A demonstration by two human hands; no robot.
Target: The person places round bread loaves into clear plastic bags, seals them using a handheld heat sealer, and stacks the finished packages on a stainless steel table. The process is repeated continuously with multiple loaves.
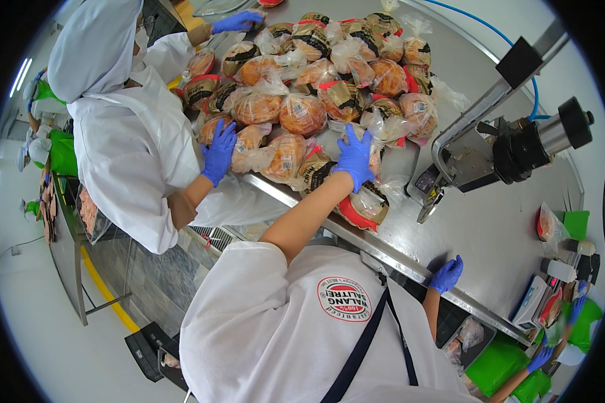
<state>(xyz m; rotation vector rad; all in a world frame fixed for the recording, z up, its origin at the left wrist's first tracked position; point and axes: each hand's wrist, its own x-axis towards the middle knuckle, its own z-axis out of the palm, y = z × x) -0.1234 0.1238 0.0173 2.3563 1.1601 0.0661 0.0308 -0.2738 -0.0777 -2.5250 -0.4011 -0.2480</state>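
Observation:
My left hand (353, 158), in a blue glove, lies with fingers spread on top of a clear bag of round brown bread (368, 205) at the near edge of a big pile of such bags (302, 114). It presses on the bag without closing around it. My right hand (447, 273), also gloved in blue, rests on the steel table (491, 235) near its front edge and holds nothing. A co-worker in a white coat and hood (124, 134) stands at the left, with one gloved hand (218, 151) on a bag at the pile's left side and the other (238, 21) at the far end.
A metal bag-closing machine (497, 151) with a black motor and a blue hose (511, 40) stands on the table right of the pile. Small packets and boxes (551, 269) lie at the right end. A person in green with blue gloves (551, 349) works at lower right.

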